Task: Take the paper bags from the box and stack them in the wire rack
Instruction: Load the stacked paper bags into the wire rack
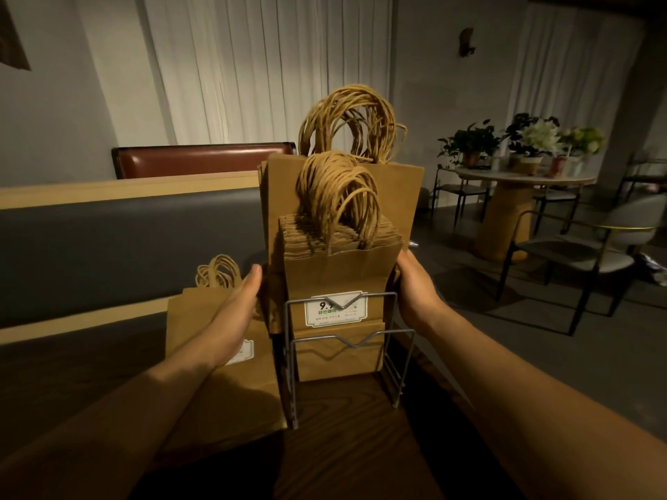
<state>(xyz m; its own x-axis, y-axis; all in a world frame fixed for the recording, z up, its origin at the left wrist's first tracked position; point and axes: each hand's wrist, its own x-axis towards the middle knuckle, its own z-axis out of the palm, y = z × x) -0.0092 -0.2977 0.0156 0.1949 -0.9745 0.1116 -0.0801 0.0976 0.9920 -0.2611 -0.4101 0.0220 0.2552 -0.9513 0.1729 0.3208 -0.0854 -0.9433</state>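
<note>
Brown paper bags (339,279) stand upright in a wire rack (343,341); left hand (234,312) and right hand (415,290), fingers seemingly flat, press their sides.

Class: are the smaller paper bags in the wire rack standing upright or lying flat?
Upright: the smaller bags stand in the wire rack, handles pointing up.

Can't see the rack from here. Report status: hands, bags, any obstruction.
Left hand and right hand open, pressing sides of small paper bags in wire rack. Taller bags behind. Another bag stack left on table. Nothing blocking.
</note>
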